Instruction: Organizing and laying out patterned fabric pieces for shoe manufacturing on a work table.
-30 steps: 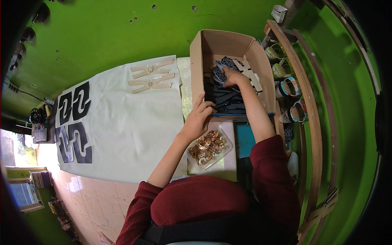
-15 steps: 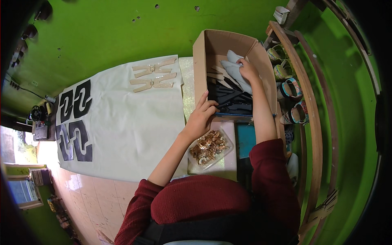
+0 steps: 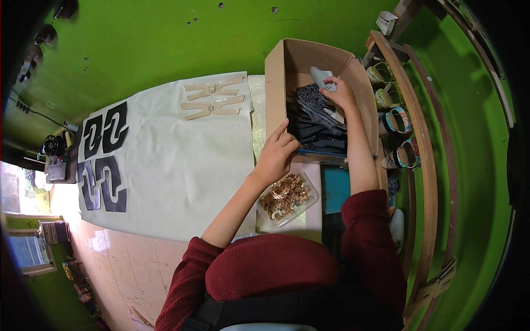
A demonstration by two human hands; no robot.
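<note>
My right hand (image 3: 342, 94) is inside the cardboard box (image 3: 274, 83), its fingers closed on a pale grey cut piece (image 3: 320, 77). Beneath that hand, dark grey patterned pieces (image 3: 313, 98) lie over shiny black cut pieces (image 3: 317, 135). My left hand (image 3: 274, 157) grips the box's near left corner, the index finger along its wall. Close to the left wrist is a clear plastic tray (image 3: 280, 222) of gold-coloured metal bits (image 3: 284, 197).
On a white sheet (image 3: 187, 154) to the left lie beige buckled strap pieces (image 3: 212, 107) and several black S-shaped pieces (image 3: 114, 185). Colourful sandals (image 3: 395, 121) sit on a wooden rack (image 3: 422, 182) at right. A green wall (image 3: 165, 44) stands behind the table.
My right hand has lifted slightly with a pale grey piece. Dark patterned pieces now show where pale pieces covered the box's contents. The left hand stays at the box corner.
</note>
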